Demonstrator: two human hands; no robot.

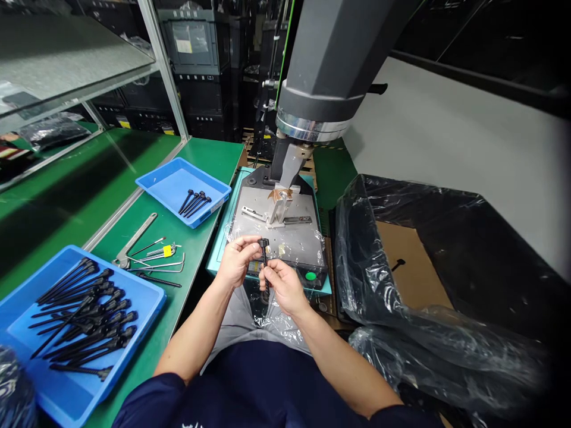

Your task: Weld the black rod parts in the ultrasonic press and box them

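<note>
A long black bolt (pixel 264 252) with a thick round head stands roughly upright between my two hands, just in front of the machine's base. My left hand (pixel 237 259) pinches it at the head with thumb and fingers. Lower down, my right hand (pixel 284 286) is closed around its shaft. Beyond the hands, a metal fixture (pixel 279 209) sits on the machine's grey plate (pixel 254 238). A blade-like metal tool (pixel 292 164) hangs from the machine's head (pixel 319 101) and reaches down to that fixture.
At lower left, a blue tray (pixel 154 292) holds many similar black bolts; a second blue tray (pixel 156 178) holds several. A wrench (pixel 136 238) and hex keys (pixel 163 252) lie between them. On the right, a plastic-lined box (pixel 370 238) contains cardboard (pixel 414 267) with one black bolt (pixel 398 264).
</note>
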